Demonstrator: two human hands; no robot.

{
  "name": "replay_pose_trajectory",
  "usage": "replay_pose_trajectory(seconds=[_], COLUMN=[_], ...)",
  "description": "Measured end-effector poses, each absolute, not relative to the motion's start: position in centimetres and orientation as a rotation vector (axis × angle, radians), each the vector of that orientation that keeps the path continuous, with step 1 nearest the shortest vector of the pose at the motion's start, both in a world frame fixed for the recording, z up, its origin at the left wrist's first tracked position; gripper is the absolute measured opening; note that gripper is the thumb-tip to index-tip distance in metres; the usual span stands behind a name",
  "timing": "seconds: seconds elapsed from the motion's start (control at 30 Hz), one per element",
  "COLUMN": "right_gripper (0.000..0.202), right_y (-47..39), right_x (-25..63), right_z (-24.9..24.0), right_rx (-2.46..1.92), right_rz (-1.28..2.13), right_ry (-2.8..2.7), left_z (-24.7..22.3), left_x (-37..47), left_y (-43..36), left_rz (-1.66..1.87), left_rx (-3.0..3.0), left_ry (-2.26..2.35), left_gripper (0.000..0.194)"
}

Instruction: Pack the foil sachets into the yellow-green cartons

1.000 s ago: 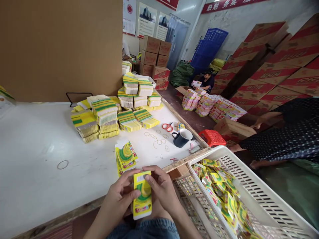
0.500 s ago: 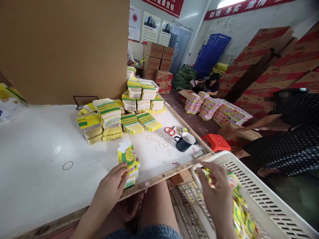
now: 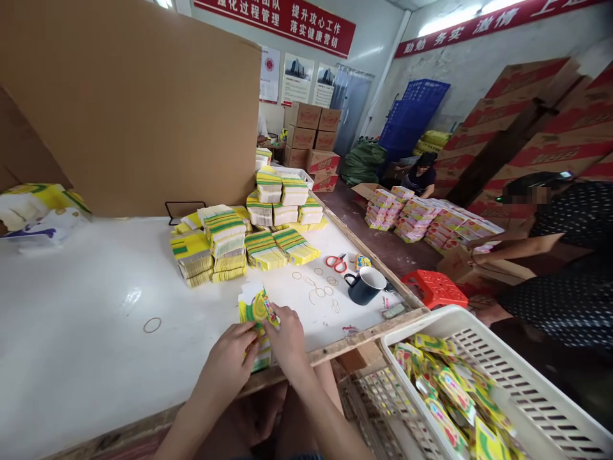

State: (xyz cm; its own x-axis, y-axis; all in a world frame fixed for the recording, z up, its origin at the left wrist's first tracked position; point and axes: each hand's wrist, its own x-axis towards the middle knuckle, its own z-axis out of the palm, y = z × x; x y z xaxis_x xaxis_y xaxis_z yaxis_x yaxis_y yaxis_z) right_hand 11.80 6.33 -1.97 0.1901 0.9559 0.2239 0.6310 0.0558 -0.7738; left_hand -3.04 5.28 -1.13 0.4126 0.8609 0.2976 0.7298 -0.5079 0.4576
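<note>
A small stack of yellow-and-green flat cartons point(image 3: 253, 310) lies on the white table near its front edge, white flaps pointing away from me. My left hand point(image 3: 234, 351) rests on the stack's left side, fingers curled onto the top carton. From the right, my right hand point(image 3: 288, 333) pinches that carton's right edge with thumb and fingers. The fingers cover much of the carton's near half. To the right of the table stands a white plastic basket point(image 3: 529, 377), with several filled yellow packets point(image 3: 454, 390) lying loose inside.
Behind the hands, bundled carton stacks point(image 3: 225, 233) stand on the table. Rubber bands point(image 3: 320, 291), red-handled scissors point(image 3: 336, 262) and a dark mug point(image 3: 364, 286) lie to the right. A cardboard sheet point(image 3: 158, 115) rises at the back. Two other people work beyond, near a red stool point(image 3: 433, 289).
My right hand has moved left from above the basket to the carton stack, leaving the packets in plain sight. My left hand stays on the stack. The view has tilted slightly up.
</note>
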Motion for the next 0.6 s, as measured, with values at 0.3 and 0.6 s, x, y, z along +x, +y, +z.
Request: replay_pose_trajectory(seconds=[0.3,0.6], right_gripper=[0.042,0.042], right_y=[5.6,5.8], right_x=[11.3,11.0], right_z=[-1.7,-2.3], right_rx=[-1.67,-1.63], right_rz=[0.46,0.46], right_ry=[-1.517,-1.477], left_z=[-3.1,-4.2], left_x=[-2.8,-2.9], left_y=[4.4,4.2], left_rz=[0.915,1.007], left_rx=[2.435,2.43], left_ry=[1.439,1.424], left_gripper=[0.029,0.03])
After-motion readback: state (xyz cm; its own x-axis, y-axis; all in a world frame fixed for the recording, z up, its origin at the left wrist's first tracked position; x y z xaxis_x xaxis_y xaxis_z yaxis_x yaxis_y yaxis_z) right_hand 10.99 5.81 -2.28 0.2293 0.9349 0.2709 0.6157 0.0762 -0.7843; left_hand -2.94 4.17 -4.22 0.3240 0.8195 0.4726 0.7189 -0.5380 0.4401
